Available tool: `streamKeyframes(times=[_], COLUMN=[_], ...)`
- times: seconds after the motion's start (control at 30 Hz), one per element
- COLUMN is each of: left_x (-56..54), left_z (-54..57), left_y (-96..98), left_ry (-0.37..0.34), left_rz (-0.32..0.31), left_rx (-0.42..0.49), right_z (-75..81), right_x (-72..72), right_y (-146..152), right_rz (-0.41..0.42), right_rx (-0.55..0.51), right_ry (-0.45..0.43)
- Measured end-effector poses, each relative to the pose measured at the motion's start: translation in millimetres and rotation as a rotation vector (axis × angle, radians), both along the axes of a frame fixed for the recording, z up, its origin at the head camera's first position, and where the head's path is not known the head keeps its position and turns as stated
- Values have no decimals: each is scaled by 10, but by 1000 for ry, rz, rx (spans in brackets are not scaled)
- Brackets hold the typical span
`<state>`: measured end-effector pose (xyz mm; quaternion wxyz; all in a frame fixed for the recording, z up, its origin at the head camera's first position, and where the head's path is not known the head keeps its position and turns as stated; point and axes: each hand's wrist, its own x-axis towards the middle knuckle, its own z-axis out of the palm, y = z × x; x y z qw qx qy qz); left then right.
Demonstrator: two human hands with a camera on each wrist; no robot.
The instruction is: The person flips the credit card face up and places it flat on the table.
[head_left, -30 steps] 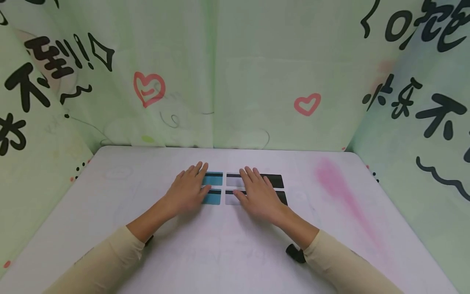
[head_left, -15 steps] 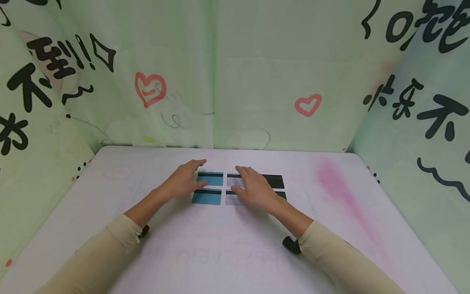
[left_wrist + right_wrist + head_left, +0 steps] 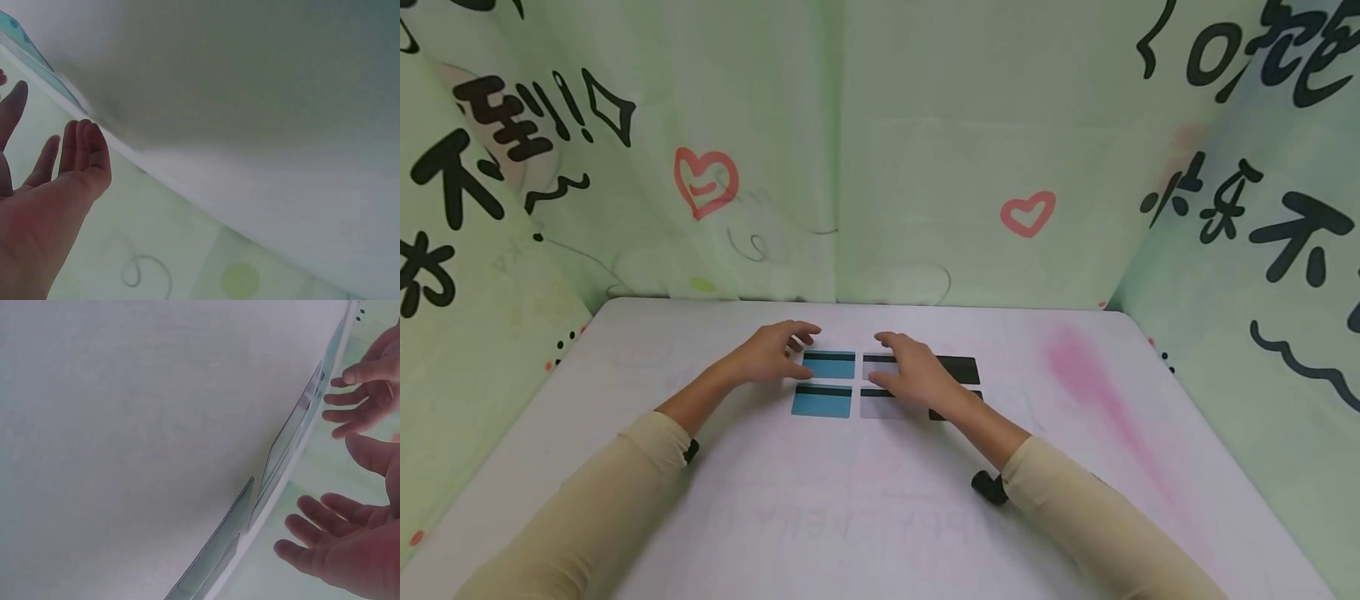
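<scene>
Cards with a dark stripe near the top lie in two rows on the table: an upper blue card (image 3: pixel 831 367), a lower blue card (image 3: pixel 822 402), two pale lavender cards (image 3: pixel 880 407) and two black cards (image 3: pixel 961 369). My left hand (image 3: pixel 763 354) is at the left edge of the upper blue card, thumb beside it, fingers loosely bent, holding nothing. Over the lavender and black cards hovers my right hand (image 3: pixel 921 373), covering parts of them, thumb and fingers spread apart. The right wrist view shows that hand (image 3: pixel 350 544) with nothing in its grasp.
The white table (image 3: pixel 850 517) has a pink smear (image 3: pixel 1097 392) on its right side. A pale green curtain (image 3: pixel 925 150) with black writing and red hearts encloses the back and sides. Black straps with a small device (image 3: pixel 990 487) sit at the wrists.
My left hand has drawn back leftward off the blue cards, uncovering them. My right hand has risen from lying flat and shifted slightly left; its fingers have bent. The cards have stayed put.
</scene>
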<state>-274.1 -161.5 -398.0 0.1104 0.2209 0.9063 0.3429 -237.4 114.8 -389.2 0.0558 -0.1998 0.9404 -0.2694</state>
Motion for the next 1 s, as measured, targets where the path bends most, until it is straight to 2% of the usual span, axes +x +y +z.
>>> streamKeyframes(times=[0.37, 0.7, 1.0], left_x=[-139, -235, -251], left_z=[-34, -40, -8], left_y=[-33, -18, -8], left_ry=[-64, -52, -64], left_rz=[28, -19, -27], left_rx=[-80, -121, -127], right_z=[-10, -26, -58], right_x=[-106, -168, -256], right_y=[-81, -122, -159], right_rz=[12, 18, 17], right_rx=[-35, -18, -8], right_ry=[-31, -35, -52])
